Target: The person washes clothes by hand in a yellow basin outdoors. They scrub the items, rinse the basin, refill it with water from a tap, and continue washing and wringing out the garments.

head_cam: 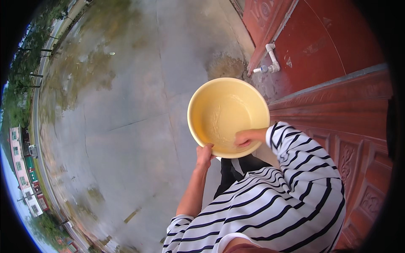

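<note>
A round yellow basin (232,110), seemingly plastic, is held up in front of my body. My left hand (205,155) grips its near left rim, with the thumb over the edge. Clear ripples on the basin's floor look like shallow water (218,120). My right hand (246,138) reaches over the right rim into the basin, low against the near inner side. Its fingers look curled and are slightly blurred, so whether they hold anything cannot be told.
A white plastic pipe with a tap (265,68) juts from the red wall (316,53) beyond the basin. Carved red panels (351,158) run close along my right. Grey concrete (133,126) with wet and mossy patches spreads left, towards a road, trees and a building (20,158).
</note>
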`<state>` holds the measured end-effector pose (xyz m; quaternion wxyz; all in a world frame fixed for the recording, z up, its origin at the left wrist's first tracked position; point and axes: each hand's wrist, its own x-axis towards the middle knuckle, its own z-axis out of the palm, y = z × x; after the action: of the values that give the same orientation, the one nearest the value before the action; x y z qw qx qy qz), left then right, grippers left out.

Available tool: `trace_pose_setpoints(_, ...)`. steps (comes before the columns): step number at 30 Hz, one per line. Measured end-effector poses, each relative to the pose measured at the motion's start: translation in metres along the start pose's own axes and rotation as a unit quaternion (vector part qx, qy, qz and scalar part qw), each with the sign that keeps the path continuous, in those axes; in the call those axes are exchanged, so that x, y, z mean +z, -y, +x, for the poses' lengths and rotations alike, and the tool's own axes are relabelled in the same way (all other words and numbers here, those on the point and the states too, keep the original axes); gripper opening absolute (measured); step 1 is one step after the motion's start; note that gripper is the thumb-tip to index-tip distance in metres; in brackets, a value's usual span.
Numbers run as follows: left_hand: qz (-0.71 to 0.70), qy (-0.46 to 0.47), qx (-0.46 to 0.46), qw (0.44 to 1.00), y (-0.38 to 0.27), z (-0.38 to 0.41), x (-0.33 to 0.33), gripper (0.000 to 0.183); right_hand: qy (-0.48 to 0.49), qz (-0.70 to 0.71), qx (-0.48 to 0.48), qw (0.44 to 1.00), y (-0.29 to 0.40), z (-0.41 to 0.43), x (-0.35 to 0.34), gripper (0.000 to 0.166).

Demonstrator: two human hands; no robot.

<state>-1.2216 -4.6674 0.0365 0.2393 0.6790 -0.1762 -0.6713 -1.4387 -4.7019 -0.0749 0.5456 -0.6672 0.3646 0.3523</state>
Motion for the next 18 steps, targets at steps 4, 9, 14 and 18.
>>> trace_pose_setpoints(4, 0.032, 0.059, -0.009, 0.998, 0.003, -0.018, -0.009, 0.034, -0.474, -0.044, 0.151, 0.866, -0.091, -0.014, -0.052, 0.018)
trace_pose_setpoints(9, -0.006, 0.127, -0.035, 0.991, -0.001, -0.009, 0.011, 0.037, -0.396, 0.58, -0.095, 0.705, -0.011, 0.068, -0.093, 0.025)
trace_pose_setpoints(14, -0.024, 0.123, -0.031, 0.992, -0.014, 0.011, -0.018, 0.038, -0.051, 0.61, -0.229, 0.757, 0.09, 0.017, -0.074, 0.038)
trace_pose_setpoints(18, -0.005, 0.123, -0.043, 0.992, -0.011, 0.005, -0.031, 0.035, -0.152, 0.423, -0.203, 0.87, 0.125, 0.001, -0.111, 0.045)
